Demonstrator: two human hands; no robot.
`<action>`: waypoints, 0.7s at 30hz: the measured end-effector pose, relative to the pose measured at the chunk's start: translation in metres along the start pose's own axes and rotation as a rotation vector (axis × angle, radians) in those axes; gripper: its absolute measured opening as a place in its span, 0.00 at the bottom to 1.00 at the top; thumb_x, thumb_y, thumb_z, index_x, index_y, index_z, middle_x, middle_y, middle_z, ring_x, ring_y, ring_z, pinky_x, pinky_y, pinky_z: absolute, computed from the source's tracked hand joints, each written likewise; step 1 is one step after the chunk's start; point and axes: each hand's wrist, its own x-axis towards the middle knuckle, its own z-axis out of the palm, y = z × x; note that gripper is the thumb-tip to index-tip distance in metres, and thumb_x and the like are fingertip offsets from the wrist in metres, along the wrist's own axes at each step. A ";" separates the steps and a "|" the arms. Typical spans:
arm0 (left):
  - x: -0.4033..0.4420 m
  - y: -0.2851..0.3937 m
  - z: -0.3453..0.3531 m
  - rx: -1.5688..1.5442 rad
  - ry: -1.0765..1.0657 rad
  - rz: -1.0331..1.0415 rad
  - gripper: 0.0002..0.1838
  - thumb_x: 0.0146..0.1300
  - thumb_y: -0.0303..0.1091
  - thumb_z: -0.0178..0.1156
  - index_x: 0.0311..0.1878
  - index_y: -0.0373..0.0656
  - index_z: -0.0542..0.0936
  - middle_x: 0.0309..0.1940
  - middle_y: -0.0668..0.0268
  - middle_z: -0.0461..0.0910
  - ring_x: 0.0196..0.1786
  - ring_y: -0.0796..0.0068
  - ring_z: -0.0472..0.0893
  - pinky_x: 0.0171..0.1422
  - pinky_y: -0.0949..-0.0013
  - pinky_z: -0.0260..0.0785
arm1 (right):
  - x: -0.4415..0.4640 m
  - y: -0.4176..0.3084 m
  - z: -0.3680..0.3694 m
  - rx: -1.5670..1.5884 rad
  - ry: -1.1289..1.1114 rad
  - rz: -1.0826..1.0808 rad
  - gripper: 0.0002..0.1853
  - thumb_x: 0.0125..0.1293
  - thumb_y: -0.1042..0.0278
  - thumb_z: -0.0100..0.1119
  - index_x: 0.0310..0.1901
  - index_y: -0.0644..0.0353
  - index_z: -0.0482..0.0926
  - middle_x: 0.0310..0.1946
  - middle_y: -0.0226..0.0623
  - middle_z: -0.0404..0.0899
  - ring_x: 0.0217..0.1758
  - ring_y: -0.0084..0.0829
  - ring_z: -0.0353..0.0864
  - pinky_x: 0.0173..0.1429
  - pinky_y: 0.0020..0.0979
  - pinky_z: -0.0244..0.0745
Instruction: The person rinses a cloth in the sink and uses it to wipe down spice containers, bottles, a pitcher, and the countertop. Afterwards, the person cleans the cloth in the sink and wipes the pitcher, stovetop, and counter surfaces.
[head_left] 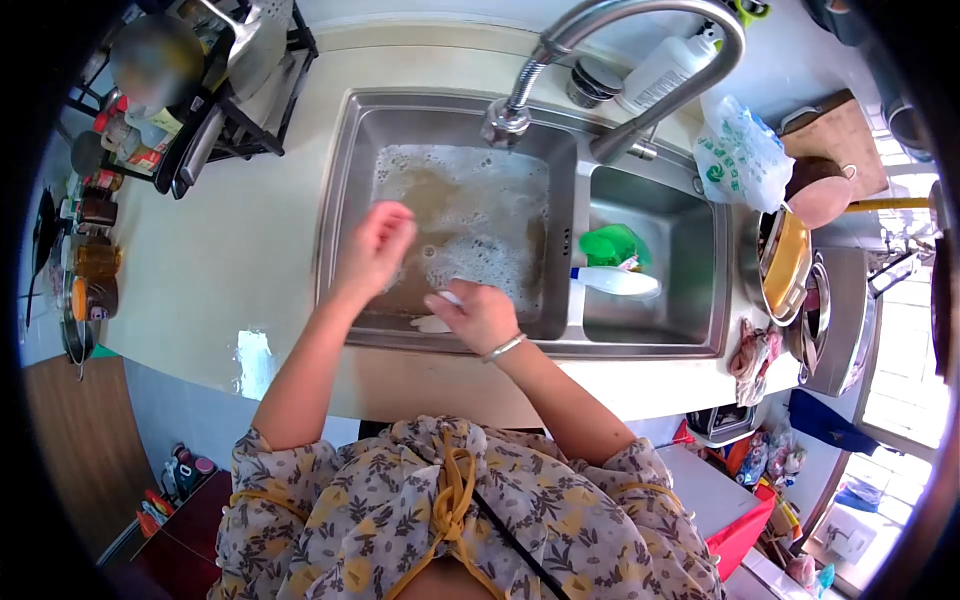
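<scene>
White item, small, mostly hidden: pinched between thumb and fingers of the right hand, above the near part of the left basin. Can't tell what it is. Right hand closed on it, bangle at the wrist. Left hand is farther left and a bit farther back, over the same basin; fingers half curled, motion-blurred, can't tell if it holds anything.

Pale piece shows just below the right hand at the basin's near side; can't tell if it's joined to the white item. Water in there is brownish with suds.

Handling, my judgement: light, probably slippery if wet. Stiff or soft, fragile or not: no call from this view. Best hold is thumb against fingertips on the exposed end, firm but no crushing.

Around: faucet head over the far right of the left basin. Right basin has a green item at its left; white bottle just nearer, blue end at the divider.
</scene>
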 end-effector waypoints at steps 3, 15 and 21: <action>0.010 0.022 0.057 0.000 -0.337 0.056 0.16 0.63 0.34 0.61 0.52 0.42 0.74 0.41 0.65 0.77 0.39 0.78 0.77 0.45 0.73 0.72 | -0.008 0.050 -0.003 0.027 0.170 -0.108 0.11 0.52 0.66 0.62 0.35 0.61 0.77 0.32 0.49 0.79 0.39 0.51 0.78 0.44 0.45 0.75; 0.066 0.057 0.190 0.351 -0.548 0.233 0.30 0.54 0.34 0.66 0.61 0.45 0.70 0.55 0.57 0.71 0.46 0.61 0.79 0.53 0.62 0.73 | -0.086 0.153 -0.086 0.309 0.842 0.245 0.12 0.63 0.63 0.60 0.40 0.62 0.76 0.23 0.44 0.75 0.27 0.44 0.77 0.35 0.35 0.72; 0.076 0.047 0.222 0.402 -0.642 0.329 0.23 0.51 0.29 0.64 0.54 0.45 0.76 0.50 0.58 0.77 0.50 0.57 0.79 0.53 0.59 0.72 | -0.060 0.173 -0.112 -0.153 0.650 0.411 0.24 0.48 0.71 0.65 0.50 0.40 0.77 0.45 0.37 0.73 0.44 0.45 0.80 0.43 0.43 0.78</action>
